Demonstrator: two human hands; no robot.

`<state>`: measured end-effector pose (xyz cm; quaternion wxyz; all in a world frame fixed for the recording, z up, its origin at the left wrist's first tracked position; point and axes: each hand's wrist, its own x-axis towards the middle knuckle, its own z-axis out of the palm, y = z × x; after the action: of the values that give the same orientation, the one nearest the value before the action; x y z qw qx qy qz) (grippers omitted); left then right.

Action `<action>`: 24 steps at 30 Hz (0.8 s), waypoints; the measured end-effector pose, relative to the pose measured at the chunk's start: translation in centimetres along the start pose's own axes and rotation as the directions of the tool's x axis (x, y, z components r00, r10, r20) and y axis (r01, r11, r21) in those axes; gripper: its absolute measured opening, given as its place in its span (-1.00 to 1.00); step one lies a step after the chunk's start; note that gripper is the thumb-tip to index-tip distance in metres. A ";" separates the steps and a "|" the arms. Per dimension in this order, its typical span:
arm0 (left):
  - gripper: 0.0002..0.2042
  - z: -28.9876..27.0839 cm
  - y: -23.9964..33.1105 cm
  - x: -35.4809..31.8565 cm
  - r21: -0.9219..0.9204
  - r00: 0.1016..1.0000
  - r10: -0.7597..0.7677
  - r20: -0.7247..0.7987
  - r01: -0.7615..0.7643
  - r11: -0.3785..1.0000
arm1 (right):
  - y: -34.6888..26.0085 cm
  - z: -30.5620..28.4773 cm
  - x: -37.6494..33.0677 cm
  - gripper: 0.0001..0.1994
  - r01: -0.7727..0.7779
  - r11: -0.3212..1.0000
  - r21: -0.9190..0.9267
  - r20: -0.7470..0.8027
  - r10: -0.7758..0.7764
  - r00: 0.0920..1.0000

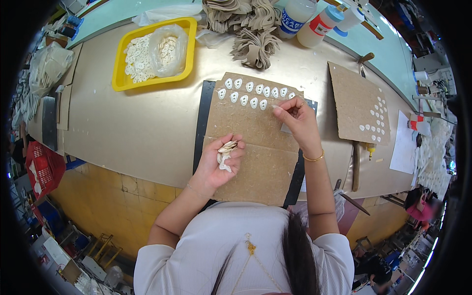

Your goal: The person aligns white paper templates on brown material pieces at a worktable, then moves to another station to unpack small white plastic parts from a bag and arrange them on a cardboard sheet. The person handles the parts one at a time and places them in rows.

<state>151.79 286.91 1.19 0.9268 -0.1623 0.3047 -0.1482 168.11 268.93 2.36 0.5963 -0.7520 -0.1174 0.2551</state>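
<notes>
My left hand (220, 160) curls around a small heap of white, flat, teardrop-like pieces with cut-out centres (227, 152), above the middle of a brown cardboard sheet (246, 177). Two rows of the same white pieces (253, 103) lie along the sheet's far end. At the right end of the nearer row, my right hand (296, 120) pinches one white piece (276, 107) between thumb and forefinger, just over the board. A black board (200, 128) shows beneath the cardboard's edges.
At the back left stands a yellow tray (118, 73) with many white pieces and a plastic bag. Beige cut pieces (255, 46) are stacked at the back, beside bottles (314, 29). Another cardboard sheet (349, 98) with white pieces lies right, near a yellow-tipped bottle (370, 149) and scissors (364, 63).
</notes>
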 end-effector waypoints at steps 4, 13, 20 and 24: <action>-0.77 0.6 -0.2 -0.2 -0.045 1.000 0.007 -0.009 -0.007 0.999 | -0.3 0.3 -0.1 -0.80 0.011 0.992 0.130 -0.026 -0.008 1.000; -0.72 0.4 -0.6 -0.1 0.116 0.992 0.127 -0.023 -0.124 0.985 | 0.1 0.2 -0.2 -0.77 -0.161 0.949 0.269 0.029 0.159 0.987; -0.69 0.3 0.2 -0.3 0.433 0.973 0.217 0.080 -0.230 0.872 | -0.7 0.8 0.5 -0.81 -0.197 0.977 -0.084 -0.053 0.193 0.980; -0.65 0.0 0.1 -0.6 0.420 0.976 0.205 0.076 -0.218 0.881 | -1.0 1.3 0.5 -0.82 -0.211 0.954 -0.211 -0.098 0.194 0.976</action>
<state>151.35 287.26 1.47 0.9547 0.0759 0.2672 -0.1066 167.99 270.56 3.01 0.4839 -0.8308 -0.0444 0.2712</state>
